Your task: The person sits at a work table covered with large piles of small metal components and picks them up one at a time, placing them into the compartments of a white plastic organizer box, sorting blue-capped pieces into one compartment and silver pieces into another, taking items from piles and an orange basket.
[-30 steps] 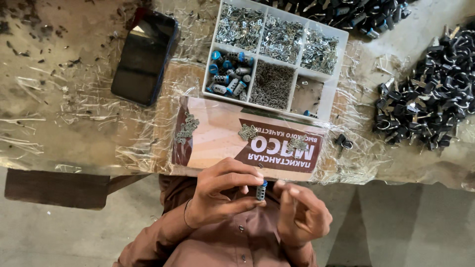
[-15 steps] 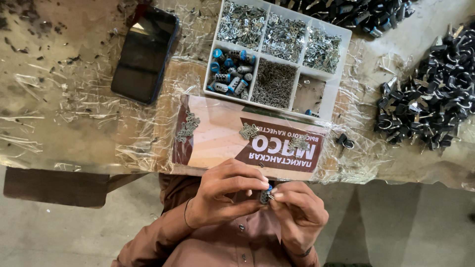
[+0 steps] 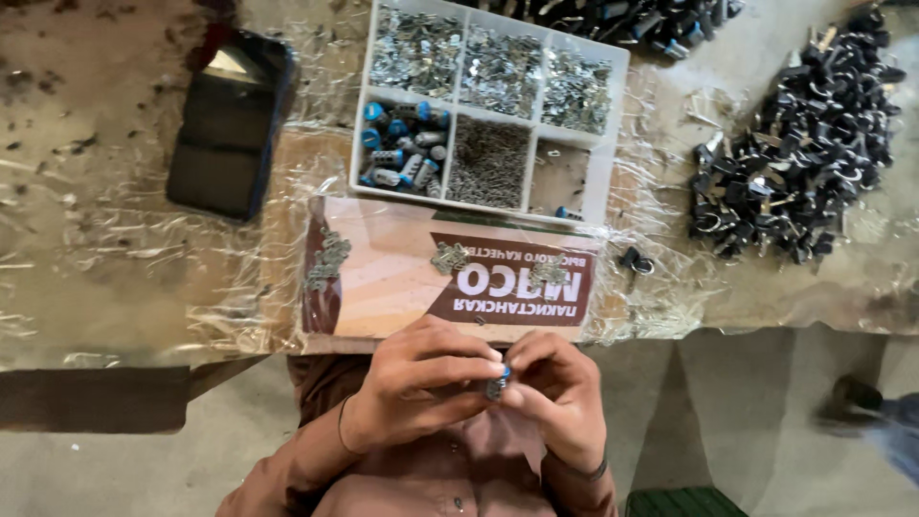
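Both my hands pinch one small blue-capped metal part (image 3: 497, 382) at lower centre of the frame.

My left hand (image 3: 416, 388) and right hand (image 3: 557, 397) close fingertips on it, below the printed cardboard sheet (image 3: 383, 278); the white compartment tray (image 3: 613, 144) sits upper centre.

hands (image 3: 488, 393) pinching small blue-tipped part (image 3: 498, 381), compartment tray (image 3: 613, 124)

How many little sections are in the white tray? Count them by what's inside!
White tray sections:
Shiny silver bits: 3
Blue-capped parts: 1
Tiny grey pins: 1
Almost bare section: 1
Total: 6
The left hand and right hand pinch one more small blue-tipped part.
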A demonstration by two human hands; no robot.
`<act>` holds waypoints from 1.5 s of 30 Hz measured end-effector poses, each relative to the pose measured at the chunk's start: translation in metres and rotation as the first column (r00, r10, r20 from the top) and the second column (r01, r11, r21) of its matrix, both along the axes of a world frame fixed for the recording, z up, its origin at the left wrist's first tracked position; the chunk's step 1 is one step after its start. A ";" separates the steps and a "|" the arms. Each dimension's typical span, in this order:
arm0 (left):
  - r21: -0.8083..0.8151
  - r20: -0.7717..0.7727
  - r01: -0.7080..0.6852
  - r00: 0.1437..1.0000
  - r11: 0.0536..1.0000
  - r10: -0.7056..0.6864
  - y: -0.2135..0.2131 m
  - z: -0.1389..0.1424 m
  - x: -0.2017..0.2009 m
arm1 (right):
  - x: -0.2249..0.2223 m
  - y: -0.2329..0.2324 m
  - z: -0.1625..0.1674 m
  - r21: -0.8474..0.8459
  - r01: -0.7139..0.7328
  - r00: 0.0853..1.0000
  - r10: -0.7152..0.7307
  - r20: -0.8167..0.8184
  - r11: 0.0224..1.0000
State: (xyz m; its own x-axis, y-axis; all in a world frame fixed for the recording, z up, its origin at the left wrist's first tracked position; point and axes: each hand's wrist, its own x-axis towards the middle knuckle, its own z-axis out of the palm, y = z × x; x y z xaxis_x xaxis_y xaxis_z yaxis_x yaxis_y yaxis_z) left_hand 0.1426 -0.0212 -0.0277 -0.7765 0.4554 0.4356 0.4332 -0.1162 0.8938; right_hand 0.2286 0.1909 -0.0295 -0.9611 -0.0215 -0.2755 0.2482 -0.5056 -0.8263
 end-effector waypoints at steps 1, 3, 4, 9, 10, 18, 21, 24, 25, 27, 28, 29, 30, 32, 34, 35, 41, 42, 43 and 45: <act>0.014 0.024 0.018 1.000 1.000 -0.018 -0.001 0.000 0.000 | 0.001 0.003 -0.001 -0.129 -0.046 0.999 0.042 -0.030 0.991; 0.024 0.094 0.038 0.995 0.999 -0.040 -0.004 0.002 0.000 | 0.003 0.000 -0.003 0.476 0.124 0.992 -0.094 -0.087 0.870; 0.031 0.126 0.046 0.991 0.998 -0.050 -0.004 0.002 -0.001 | 0.002 0.000 -0.003 0.719 0.199 0.980 -0.141 -0.141 0.666; 0.061 0.160 0.029 0.986 0.998 -0.038 -0.001 -0.002 -0.006 | -0.009 0.009 -0.007 0.956 0.272 0.958 0.120 -0.259 -0.107; 0.053 0.143 0.032 0.989 0.998 -0.039 0.001 -0.003 -0.007 | -0.008 0.013 -0.009 0.964 0.249 0.963 0.131 -0.237 -0.088; 0.015 0.201 0.021 0.979 1.000 -0.023 0.018 -0.001 0.002 | 0.019 0.040 -0.038 0.840 0.504 0.755 0.369 -0.542 0.202; 0.018 0.188 0.068 0.980 0.998 -0.070 0.020 -0.004 0.000 | 0.030 0.016 -0.031 0.578 0.340 0.917 -0.125 -0.378 0.742; 0.039 0.079 0.084 0.993 0.996 -0.087 0.019 -0.009 -0.006 | 0.027 -0.003 -0.012 0.608 0.320 0.944 -0.194 -0.265 0.726; 0.048 0.028 0.083 0.996 0.995 -0.085 0.018 -0.010 -0.008 | 0.024 -0.006 -0.005 0.713 0.327 0.941 -0.145 -0.306 0.620; 0.008 0.052 0.104 0.993 0.995 -0.105 0.012 -0.008 -0.009 | 0.013 -0.016 0.006 0.798 0.561 0.822 -0.034 -0.568 0.222; -0.006 0.068 0.121 0.990 0.993 -0.120 0.010 -0.007 -0.009 | 0.011 -0.018 0.014 0.788 0.553 0.822 -0.019 -0.570 0.271; -0.006 0.078 0.111 0.991 0.994 -0.110 0.009 -0.006 -0.010 | 0.009 -0.017 0.021 0.777 0.547 0.819 -0.008 -0.573 0.313; -0.002 0.090 0.106 0.990 0.994 -0.105 0.009 -0.005 -0.010 | 0.007 -0.019 0.026 0.766 0.539 0.817 0.001 -0.576 0.349; -0.002 0.096 0.088 0.992 0.996 -0.087 0.008 -0.002 -0.009 | 0.003 -0.026 0.030 0.742 0.525 0.833 -0.074 -0.548 0.416; -0.008 0.076 0.060 0.995 0.998 -0.059 0.008 0.000 -0.008 | 0.000 -0.028 0.032 0.730 0.505 0.841 -0.073 -0.535 0.461; -0.011 0.083 0.061 0.995 0.998 -0.060 0.008 0.000 -0.007 | -0.001 -0.027 0.032 0.731 0.486 0.843 -0.037 -0.536 0.479; -0.032 0.074 0.034 0.997 0.999 -0.032 0.006 -0.001 -0.005 | -0.008 -0.022 0.031 0.805 0.481 0.818 0.151 -0.554 0.348; -0.037 0.061 0.030 0.998 0.999 -0.028 0.007 -0.002 -0.005 | -0.008 -0.022 0.031 0.805 0.502 0.802 0.178 -0.570 0.318; -0.041 0.048 0.027 0.999 0.999 -0.025 0.008 -0.002 -0.005 | -0.008 -0.022 0.031 0.801 0.523 0.791 0.185 -0.583 0.290; -0.048 0.045 0.025 0.999 0.999 -0.023 0.010 -0.003 -0.004 | -0.006 -0.023 0.028 0.792 0.565 0.768 0.201 -0.608 0.233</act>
